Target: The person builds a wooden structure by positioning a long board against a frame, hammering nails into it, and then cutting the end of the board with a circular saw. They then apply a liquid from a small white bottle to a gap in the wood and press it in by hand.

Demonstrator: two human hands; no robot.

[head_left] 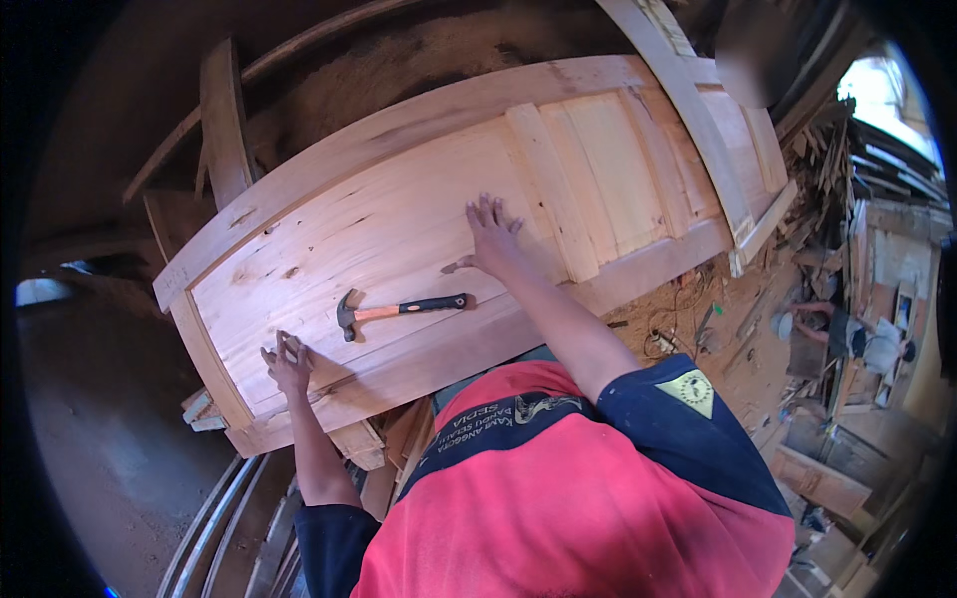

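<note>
Left hand (288, 367): empty, fingers spread and partly bent, held at the face of a pale, flat wooden panel (399, 224) near its left end; whether the fingertips press on it cannot be told. Right hand (490, 239): empty, open, palm down on the same panel, fingers fanned out and thumb pointing toward the left-hand side.

Claw hammer with dark metal head and orange-and-black handle (404, 306): lies on its side on the panel between the hands, touched by neither. Head is nearer the left hand; black grip end lies just on the body side of the right hand.

Panel is bordered by a light-brown wooden frame (399, 138); its far rail runs beyond both hands, its near rail passes beneath the forearms. Just right of the right hand, a pale, straight wooden strip (554, 194) crosses the panel. Farther right, a long, light-brown flat plank (688, 115) lies crosswise over the frame.

Well right of the right hand: a heap of brown, splintery wood offcuts (819, 184) and, beside it, another person (877, 341) low among the timber.
</note>
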